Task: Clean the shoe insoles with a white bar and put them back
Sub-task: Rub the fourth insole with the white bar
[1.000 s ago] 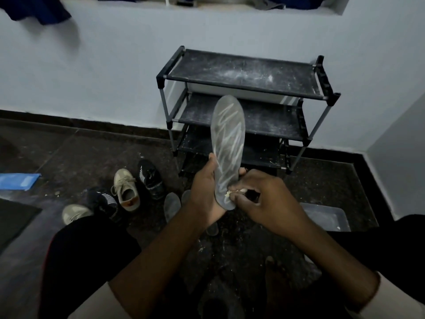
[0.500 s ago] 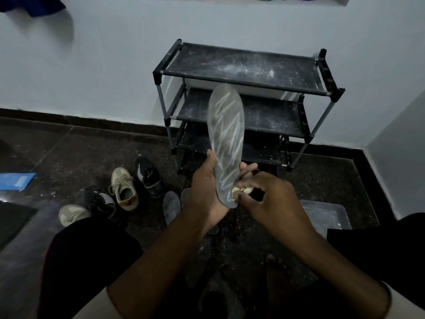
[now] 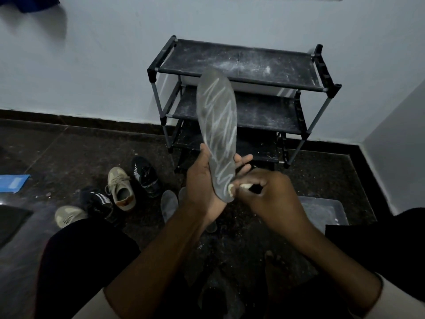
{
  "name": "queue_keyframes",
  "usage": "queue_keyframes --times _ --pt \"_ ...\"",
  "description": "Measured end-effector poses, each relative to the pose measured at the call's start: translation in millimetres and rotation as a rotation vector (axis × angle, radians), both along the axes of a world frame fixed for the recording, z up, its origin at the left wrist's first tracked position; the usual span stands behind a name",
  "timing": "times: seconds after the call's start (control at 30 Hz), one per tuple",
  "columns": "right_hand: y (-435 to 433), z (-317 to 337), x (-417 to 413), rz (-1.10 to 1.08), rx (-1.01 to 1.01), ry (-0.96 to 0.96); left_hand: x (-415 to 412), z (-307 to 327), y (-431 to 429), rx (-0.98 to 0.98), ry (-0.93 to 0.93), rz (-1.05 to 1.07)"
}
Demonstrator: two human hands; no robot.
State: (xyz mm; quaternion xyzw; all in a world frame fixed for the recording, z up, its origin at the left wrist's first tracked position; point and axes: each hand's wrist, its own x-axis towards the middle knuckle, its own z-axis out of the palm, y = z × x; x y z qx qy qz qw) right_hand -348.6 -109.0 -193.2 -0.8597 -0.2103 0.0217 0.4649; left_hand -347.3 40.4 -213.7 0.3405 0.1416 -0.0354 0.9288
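Observation:
A grey insole [image 3: 218, 125] stands upright in the middle of the view, covered with white zigzag streaks. My left hand [image 3: 202, 180] grips its lower half from the left, fingers wrapped behind it. My right hand [image 3: 269, 194] pinches a small white bar [image 3: 231, 188] against the insole's heel end. Two more grey insoles [image 3: 169, 203] lie on the dark floor just below the held one, one mostly hidden by my left wrist.
A black three-tier shoe rack [image 3: 241, 65] dusted with white stands against the wall behind the insole. Two beige shoes [image 3: 120, 189] and two black striped shoes [image 3: 146, 176] lie on the floor at left. A clear plastic tub [image 3: 322, 210] sits at right, a blue sheet [image 3: 12, 183] far left.
The right hand with the white bar has slid a little down and right along the insole's heel. The insole is tilted slightly more to the left at its top.

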Motion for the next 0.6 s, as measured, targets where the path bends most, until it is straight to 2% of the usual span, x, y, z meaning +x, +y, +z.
queue_keyframes --times 0.07,0.2,0.37,0.5,0.6 --pt "-1.2 1.4 3.0 -0.02 0.008 -0.03 -1.1 -0.6 -2.3 0.004 0.005 -0.022" --pt "3.5 3.2 -16.5 0.162 0.004 -0.037 -3.5 -0.8 -0.4 -0.056 0.029 -0.011" --pt "-1.5 -0.1 4.0 0.063 0.014 -0.161 -3.1 -0.2 -1.8 -0.004 0.027 -0.121" --pt "1.1 4.5 -14.3 0.229 0.004 -0.094 -5.8 3.0 -0.8 -0.014 0.019 -0.046" --pt "-2.6 -0.6 1.8 0.134 -0.018 -0.198 -8.4 3.9 -3.7 0.032 -0.001 -0.084"
